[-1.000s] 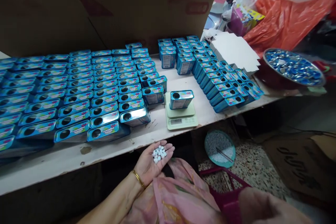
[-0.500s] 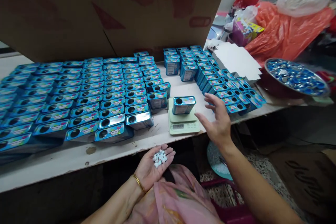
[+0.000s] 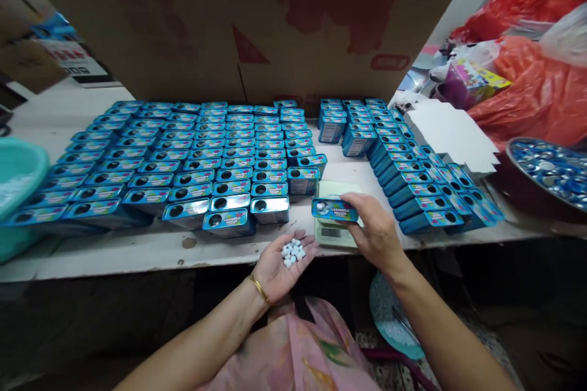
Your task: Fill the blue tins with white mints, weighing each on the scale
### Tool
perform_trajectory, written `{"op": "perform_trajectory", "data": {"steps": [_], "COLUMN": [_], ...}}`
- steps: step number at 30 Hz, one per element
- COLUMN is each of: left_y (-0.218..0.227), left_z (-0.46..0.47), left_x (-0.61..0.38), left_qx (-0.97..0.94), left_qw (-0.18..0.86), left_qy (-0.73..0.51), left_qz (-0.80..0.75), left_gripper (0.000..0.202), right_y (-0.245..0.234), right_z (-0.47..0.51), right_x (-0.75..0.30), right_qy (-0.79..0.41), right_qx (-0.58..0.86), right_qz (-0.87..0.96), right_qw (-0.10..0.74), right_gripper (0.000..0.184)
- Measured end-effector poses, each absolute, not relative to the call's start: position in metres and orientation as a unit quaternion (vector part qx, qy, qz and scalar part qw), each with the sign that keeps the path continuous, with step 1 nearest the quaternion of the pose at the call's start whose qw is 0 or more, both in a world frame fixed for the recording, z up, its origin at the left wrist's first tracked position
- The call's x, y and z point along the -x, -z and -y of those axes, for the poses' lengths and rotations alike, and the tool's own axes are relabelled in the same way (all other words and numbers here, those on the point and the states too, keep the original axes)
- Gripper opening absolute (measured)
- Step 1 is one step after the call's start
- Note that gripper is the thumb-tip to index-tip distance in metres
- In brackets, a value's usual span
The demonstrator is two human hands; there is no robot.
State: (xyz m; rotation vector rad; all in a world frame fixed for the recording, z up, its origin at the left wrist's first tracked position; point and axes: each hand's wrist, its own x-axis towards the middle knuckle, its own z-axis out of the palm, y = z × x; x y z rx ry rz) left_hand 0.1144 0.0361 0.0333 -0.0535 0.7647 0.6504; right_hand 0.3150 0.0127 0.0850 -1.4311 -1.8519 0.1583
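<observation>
- Half a second ago, one blue rectangular metal tin [image 3: 337,211] with a round hole in its top stood upright on the scale; now it is tilted in the person's right hand [image 3: 378,229], which has closed on its right end, thumb against fingers.
- Nearest, pink floral fabric [image 3: 316,354] lies between the forearms.
- Left of the right hand and well apart from it, the left hand [image 3: 277,269] is palm up, fingers spread, cradling small white rounded pieces [image 3: 293,252].
- Below the right forearm sits a round turquoise tub [image 3: 414,352].
- Just beyond the left fingertips, a pale green kitchen scale [image 3: 337,241] is partly covered by the tin; whether they touch, I cannot tell.
- Past the left hand, matching blue tins [image 3: 205,163] stand in rows; another group [image 3: 415,189] stands right of the right hand.
- Farthest beyond both hands rises a large brown cardboard box [image 3: 183,24].
</observation>
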Motion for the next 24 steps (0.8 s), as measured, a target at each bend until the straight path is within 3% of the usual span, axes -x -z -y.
{"op": "perform_trajectory", "data": {"steps": [18, 24], "left_y": [-0.041, -0.022], "left_z": [-0.050, -0.033], "left_x": [-0.119, -0.066], "left_qx": [0.030, 0.063], "left_qw": [0.871, 0.852], "left_qy": [-0.367, -0.355], "left_qz": [-0.324, -0.378], "left_gripper": [0.018, 0.011], "right_y": [-0.076, -0.053], "right_z": [0.001, -0.010], "right_x": [-0.301, -0.265], "right_qy": [-0.036, -0.179], "right_qx": [0.553, 0.558], "right_qz": [0.779, 0.716], "right_qw": [0.293, 0.379], "right_gripper": [0.044, 0.038]}}
